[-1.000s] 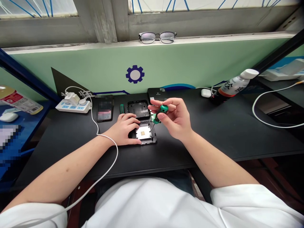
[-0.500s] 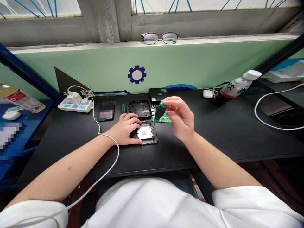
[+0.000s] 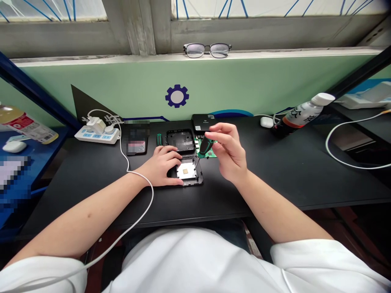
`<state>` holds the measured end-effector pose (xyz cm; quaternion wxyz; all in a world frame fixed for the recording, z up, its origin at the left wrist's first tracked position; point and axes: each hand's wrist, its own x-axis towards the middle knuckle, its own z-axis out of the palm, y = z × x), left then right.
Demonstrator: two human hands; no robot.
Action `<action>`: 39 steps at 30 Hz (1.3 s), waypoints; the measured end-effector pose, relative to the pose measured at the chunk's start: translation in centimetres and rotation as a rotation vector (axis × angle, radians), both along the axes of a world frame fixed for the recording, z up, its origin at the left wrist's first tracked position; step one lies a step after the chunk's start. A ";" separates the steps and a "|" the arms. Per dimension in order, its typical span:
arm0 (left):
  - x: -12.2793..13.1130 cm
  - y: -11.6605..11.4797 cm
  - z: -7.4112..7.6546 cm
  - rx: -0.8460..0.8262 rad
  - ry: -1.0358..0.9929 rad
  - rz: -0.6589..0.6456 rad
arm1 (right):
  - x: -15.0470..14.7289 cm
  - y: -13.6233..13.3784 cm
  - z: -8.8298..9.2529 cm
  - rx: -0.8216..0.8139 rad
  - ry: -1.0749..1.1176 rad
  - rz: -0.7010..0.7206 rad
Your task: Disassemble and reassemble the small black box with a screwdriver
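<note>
An opened small black device with a silver plate inside lies on the black desk. My left hand rests on its left side, fingers curled over the edge, holding it down. My right hand pinches a green-handled screwdriver, held nearly upright with its tip at the device's upper right corner. Just behind lie a black cover and a green circuit board, partly hidden by my right hand.
A second screwdriver and a phone lie left of the cover. A white power strip with a cable sits far left. A black box, a white earbud case and a bottle stand behind; glasses rest on the ledge.
My right hand has turned the screwdriver between its fingers and shifted slightly left over the device's corner. My left hand has stayed on the device.
</note>
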<state>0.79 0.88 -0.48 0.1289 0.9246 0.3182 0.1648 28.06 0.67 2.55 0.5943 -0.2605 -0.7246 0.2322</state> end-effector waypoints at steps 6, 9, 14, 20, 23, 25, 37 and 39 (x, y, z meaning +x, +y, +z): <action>0.0 0.0 0.0 -0.004 -0.003 0.001 | 0.2 0.1 -0.2 -0.007 0.084 0.023; 0.0 0.0 0.0 0.000 0.000 0.002 | 0.0 -0.2 -0.4 -0.043 0.152 0.162; 0.1 0.0 -0.2 0.002 -0.004 0.002 | -0.2 -0.6 -0.3 -0.127 0.103 0.219; 0.0 0.1 -0.2 -0.006 -0.008 -0.001 | 0.3 -0.2 0.1 -0.050 0.010 0.049; 0.0 0.1 -0.2 -0.013 0.003 0.002 | 0.4 0.2 0.1 0.056 -0.001 -0.041; 0.0 0.0 -0.1 -0.014 0.004 0.005 | 0.4 0.4 0.0 0.076 0.014 -0.046; -0.2 0.0 0.0 -0.010 -0.012 0.002 | -0.4 0.3 -0.3 -0.068 0.192 0.014; -0.1 -0.1 0.0 -0.002 -0.015 0.012 | -0.5 0.3 -0.1 -0.064 0.245 -0.002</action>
